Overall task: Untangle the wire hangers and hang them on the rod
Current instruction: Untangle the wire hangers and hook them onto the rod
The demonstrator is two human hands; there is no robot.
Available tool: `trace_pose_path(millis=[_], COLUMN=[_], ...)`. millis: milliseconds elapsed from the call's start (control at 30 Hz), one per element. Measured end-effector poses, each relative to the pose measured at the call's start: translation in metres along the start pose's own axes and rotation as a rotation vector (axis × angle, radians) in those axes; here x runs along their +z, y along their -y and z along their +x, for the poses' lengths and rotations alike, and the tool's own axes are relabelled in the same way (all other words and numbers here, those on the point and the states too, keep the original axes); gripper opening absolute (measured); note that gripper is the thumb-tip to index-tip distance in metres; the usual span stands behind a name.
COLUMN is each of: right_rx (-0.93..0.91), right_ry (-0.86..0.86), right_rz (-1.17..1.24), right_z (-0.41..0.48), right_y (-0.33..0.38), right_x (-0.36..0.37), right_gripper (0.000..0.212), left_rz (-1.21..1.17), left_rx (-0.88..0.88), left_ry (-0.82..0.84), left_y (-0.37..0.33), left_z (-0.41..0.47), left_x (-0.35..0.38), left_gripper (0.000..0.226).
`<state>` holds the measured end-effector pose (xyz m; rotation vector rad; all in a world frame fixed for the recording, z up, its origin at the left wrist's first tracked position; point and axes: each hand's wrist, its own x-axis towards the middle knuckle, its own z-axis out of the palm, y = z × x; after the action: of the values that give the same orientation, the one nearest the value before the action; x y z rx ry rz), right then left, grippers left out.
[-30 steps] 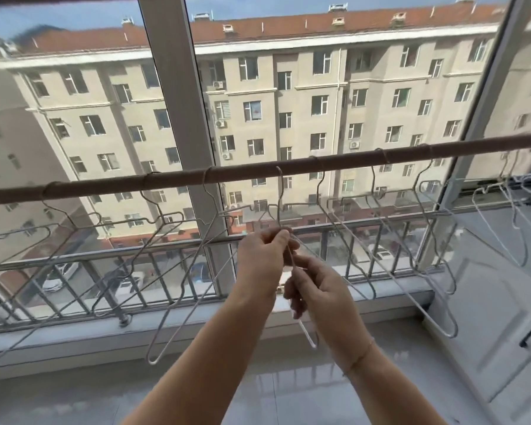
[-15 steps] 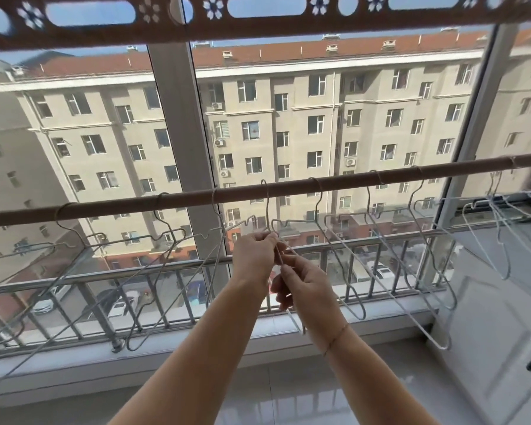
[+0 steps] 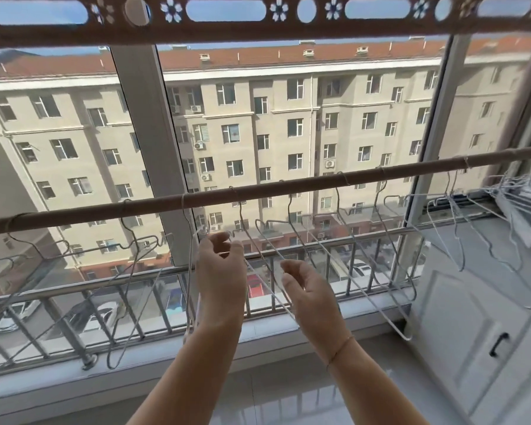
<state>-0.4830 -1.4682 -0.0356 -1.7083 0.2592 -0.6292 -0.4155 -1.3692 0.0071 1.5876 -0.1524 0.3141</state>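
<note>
The brown rod point(image 3: 288, 187) runs across the window, and a row of wire hangers point(image 3: 362, 256) hangs from it by their hooks, spread along most of its length. Just below the rod's middle, the left hand point(image 3: 221, 271) has its fingers loosely curled around the thin wire of one hanger point(image 3: 193, 240) whose hook sits over the rod just left of that hand; whether it truly pinches the wire cannot be told. The right hand point(image 3: 307, 289), lower and right of the left, is open, fingers spread and holding nothing. Half a second earlier both hands were pressed together on the same wire below the rod; now they have parted and the right has let go. That reads as this hanger being seated and the hands coming off it. Further along, beyond the rod's right end, a pile of white hangers point(image 3: 521, 194) lies bunched on the sill, so the job looks unfinished, and the next reach probably goes that way.
</note>
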Motion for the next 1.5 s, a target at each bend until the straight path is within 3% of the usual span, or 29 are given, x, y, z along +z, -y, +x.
trace_pose_path(millis=[133, 333, 467, 600, 700, 967, 1067, 1200, 1500], right_rx=[-0.132, -0.246, -0.115, 0.059, 0.113, 0.014, 0.02, 0.064, 0.16], right_ry=[-0.077, -0.299, -0.331, -0.227, -0.164, -0.102, -0.094, -0.052, 0.187], right_rz=[-0.066, -0.202, -0.274, -0.353, -0.192, 0.013, 0.021, 0.05, 0.054], right_z=[-0.006, 0.002, 0.017, 0.028, 0.032, 0.057, 0.07, 0.075, 0.039], right_y=[0.011, 0.02, 0.007, -0.015, -0.023, -0.011, -0.015, -0.029, -0.076], right_x=[-0.033, -0.084, -0.102, -0.107, -0.106, -0.101, -0.103, -0.107, -0.132], right_gripper=[0.02, 0.019, 0.022, 0.024, 0.018, 0.014, 0.011, 0.017, 0.007], left_rz=[-0.056, -0.134, -0.116, -0.114, -0.147, -0.241, -0.233, -0.205, -0.189], left_rx=[0.116, -0.037, -0.201, -0.371, -0.454, -0.453, -0.461, -0.516, -0.556], left_ry=[0.086, 0.407, 0.534, 0.526, 0.542, 0.479, 0.427, 0.354, 0.194], left_y=[-0.019, -0.031, -0.025, -0.014, -0.009, -0.017, -0.016, -0.007, 0.039], left_z=[-0.026, -0.056, -0.057, -0.042, -0.037, -0.018, -0.013, -0.019, -0.075], left_x=[0.018, 0.057, 0.088, 0.112, 0.126, 0.148, 0.159, 0.174, 0.181], left_gripper=[0.009, 0.014, 0.023, 0.023, 0.02, 0.012, 0.027, 0.016, 0.01])
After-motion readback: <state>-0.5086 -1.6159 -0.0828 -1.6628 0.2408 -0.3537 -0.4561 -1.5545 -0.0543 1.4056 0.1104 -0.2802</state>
